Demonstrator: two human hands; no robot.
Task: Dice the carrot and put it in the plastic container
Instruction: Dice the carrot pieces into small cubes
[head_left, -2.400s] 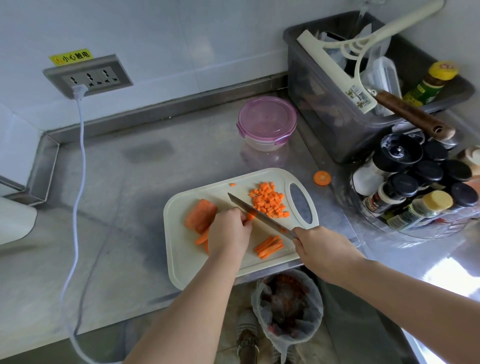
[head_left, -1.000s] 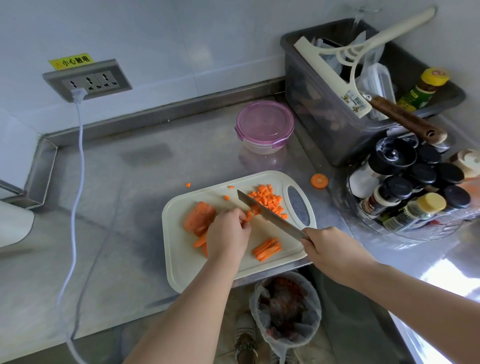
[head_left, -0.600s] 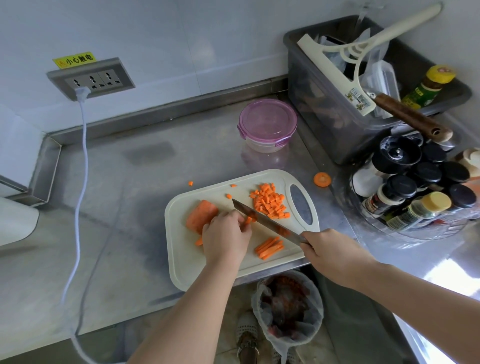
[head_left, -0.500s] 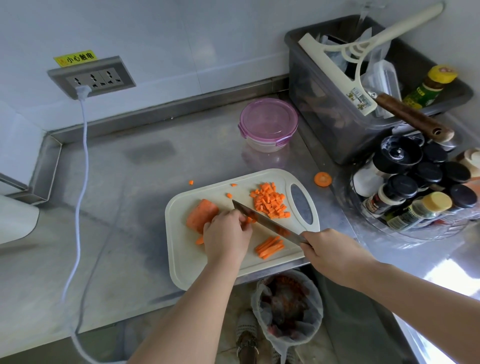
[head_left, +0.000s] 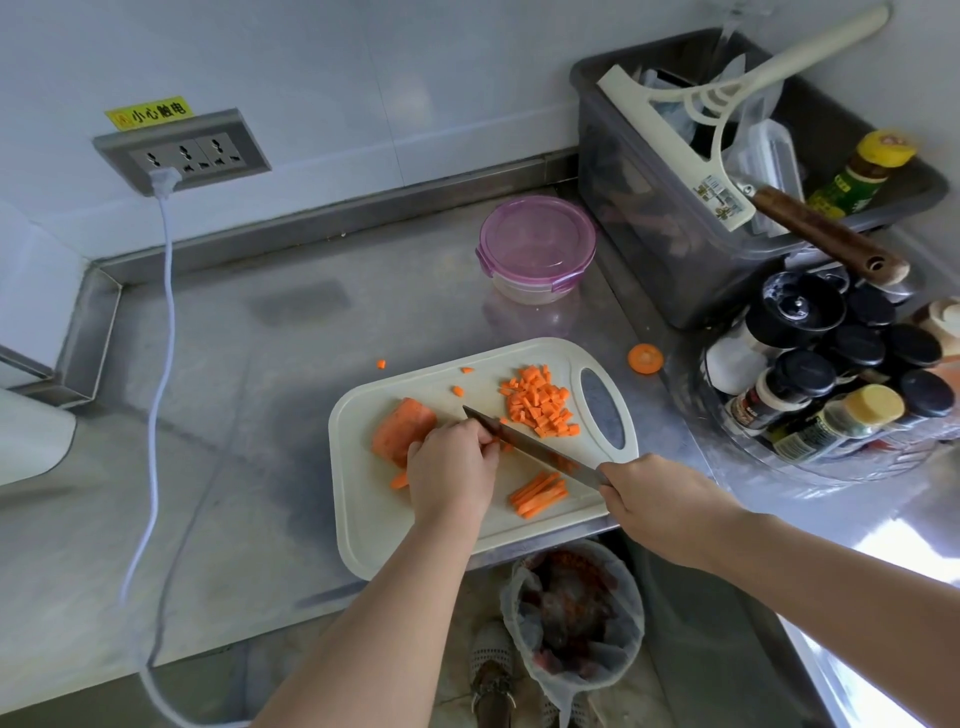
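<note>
Carrot chunk (head_left: 402, 430): on the cutting board (head_left: 363, 519).
Diced carrot (head_left: 537, 408): heaped beside the board's handle slot.
Left hand (head_left: 452, 470): curled over carrot strips (head_left: 399, 480).
Right hand (head_left: 660, 506): grips the knife (head_left: 530, 447).
Plastic container (head_left: 537, 249): lidded, on the bench (head_left: 260, 389) behind.

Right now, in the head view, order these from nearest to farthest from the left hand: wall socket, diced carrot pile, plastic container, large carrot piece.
From the left hand:
1. large carrot piece, just to its left on the cutting board.
2. diced carrot pile, to its right on the board.
3. plastic container, behind the board, lid on.
4. wall socket, on the far-left wall.
</note>
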